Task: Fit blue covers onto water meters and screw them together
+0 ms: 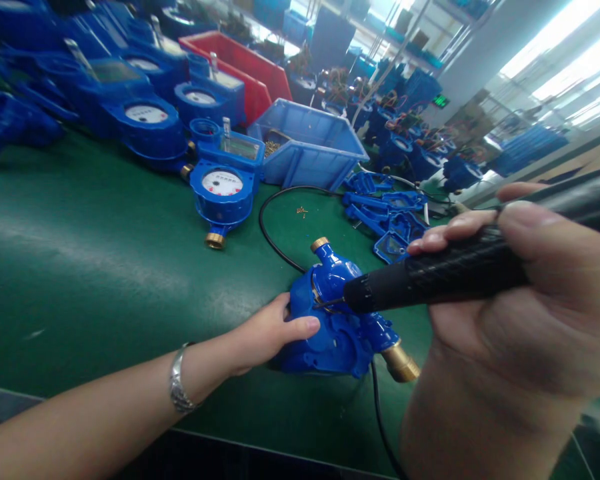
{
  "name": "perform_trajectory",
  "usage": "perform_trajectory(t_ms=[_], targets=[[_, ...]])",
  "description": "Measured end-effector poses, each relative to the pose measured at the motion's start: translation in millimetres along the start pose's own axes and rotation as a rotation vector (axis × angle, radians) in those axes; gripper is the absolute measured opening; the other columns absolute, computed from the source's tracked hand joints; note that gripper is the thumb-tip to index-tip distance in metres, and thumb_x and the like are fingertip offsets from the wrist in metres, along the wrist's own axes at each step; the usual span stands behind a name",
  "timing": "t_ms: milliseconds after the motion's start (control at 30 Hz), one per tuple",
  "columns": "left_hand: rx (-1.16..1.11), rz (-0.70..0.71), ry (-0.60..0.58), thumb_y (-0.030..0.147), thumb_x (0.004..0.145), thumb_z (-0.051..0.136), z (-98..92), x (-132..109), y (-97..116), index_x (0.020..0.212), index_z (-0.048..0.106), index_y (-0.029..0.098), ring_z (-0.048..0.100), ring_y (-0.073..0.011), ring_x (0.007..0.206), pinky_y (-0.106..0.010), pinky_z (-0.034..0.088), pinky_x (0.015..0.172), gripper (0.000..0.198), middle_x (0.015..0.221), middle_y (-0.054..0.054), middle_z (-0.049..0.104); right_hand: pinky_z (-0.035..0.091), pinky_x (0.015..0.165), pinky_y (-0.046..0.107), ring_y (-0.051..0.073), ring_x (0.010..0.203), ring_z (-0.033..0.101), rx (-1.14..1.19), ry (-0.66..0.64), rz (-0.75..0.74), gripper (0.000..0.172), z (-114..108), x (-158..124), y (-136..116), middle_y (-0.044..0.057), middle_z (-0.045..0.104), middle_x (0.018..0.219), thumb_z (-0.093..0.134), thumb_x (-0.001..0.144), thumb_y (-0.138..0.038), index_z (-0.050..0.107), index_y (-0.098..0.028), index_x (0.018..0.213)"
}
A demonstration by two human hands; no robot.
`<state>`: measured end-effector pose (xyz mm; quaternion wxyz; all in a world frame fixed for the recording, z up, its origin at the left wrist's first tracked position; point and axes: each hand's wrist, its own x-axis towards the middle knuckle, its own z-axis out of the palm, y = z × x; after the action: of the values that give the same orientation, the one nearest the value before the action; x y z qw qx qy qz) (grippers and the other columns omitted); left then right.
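Note:
My right hand (545, 293) is wrapped round a black electric screwdriver (430, 277), which slants in from the right. Its thin bit reaches the blue water meter (330, 343) lying on its side at the front of the table; whether a screw sits under the tip I cannot make out. With thumb on top and fingers hidden behind, my left hand (275, 330) grips that meter's blue housing. Brass threaded ends stick out from the meter at the top and lower right. A black cable runs behind and below it.
Finished-looking blue water meters (223, 187) stand at the back left. Behind are a light blue bin (315, 143) with small brass parts and a red bin (240, 70). Loose screws (301, 211) lie on the green table (105, 267), near a pile of blue plastic covers (387, 210).

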<state>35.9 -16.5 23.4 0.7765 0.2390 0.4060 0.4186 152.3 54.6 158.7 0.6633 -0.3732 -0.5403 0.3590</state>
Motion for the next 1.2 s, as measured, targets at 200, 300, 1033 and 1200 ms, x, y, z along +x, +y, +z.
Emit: perform_trajectory(t_ms=[200,300,1033,1200], targets=[[-0.033,0.038,-0.001,0.044,0.064,0.073,2.6,0.2,-2.8,0.120,0.043,0.012,0.058,-0.0315,0.111,-0.041,0.046,0.091,0.072,0.124,-0.018,0.059,0.050,0.049,0.028,0.013,0.045,0.057,-0.011,-0.027,0.086,0.017,4.4,-8.0,13.8,-0.005,0.058,0.053,0.061,0.067,-0.013,0.055,-0.014,0.083],[-0.036,0.028,0.026,0.044,0.061,0.074,5.1,-0.9,-3.9,0.119,0.042,0.011,0.058,-0.0336,0.109,-0.042,0.047,0.088,0.074,0.123,-0.021,0.059,0.050,0.050,0.027,0.012,0.046,0.057,0.016,-0.044,0.154,0.015,6.6,-14.4,26.4,-0.006,0.057,0.052,0.060,0.066,-0.012,0.054,-0.016,0.080],[-0.102,0.031,0.067,0.044,0.060,0.074,10.1,-2.0,-7.0,0.124,0.038,0.010,0.053,-0.0384,0.115,-0.046,0.045,0.091,0.081,0.127,-0.022,0.055,0.050,0.050,0.027,0.011,0.044,0.055,-0.014,-0.014,0.187,0.019,11.9,-24.8,41.0,-0.008,0.055,0.052,0.059,0.068,-0.015,0.051,-0.019,0.084],[-0.063,0.053,0.074,0.043,0.062,0.073,10.7,-4.6,-5.9,0.118,0.044,0.009,0.058,-0.0363,0.108,-0.044,0.047,0.088,0.072,0.118,-0.020,0.062,0.050,0.052,0.028,0.010,0.043,0.055,0.047,-0.032,0.209,0.024,14.0,-24.9,42.3,-0.009,0.055,0.053,0.060,0.066,-0.014,0.047,-0.019,0.085]])
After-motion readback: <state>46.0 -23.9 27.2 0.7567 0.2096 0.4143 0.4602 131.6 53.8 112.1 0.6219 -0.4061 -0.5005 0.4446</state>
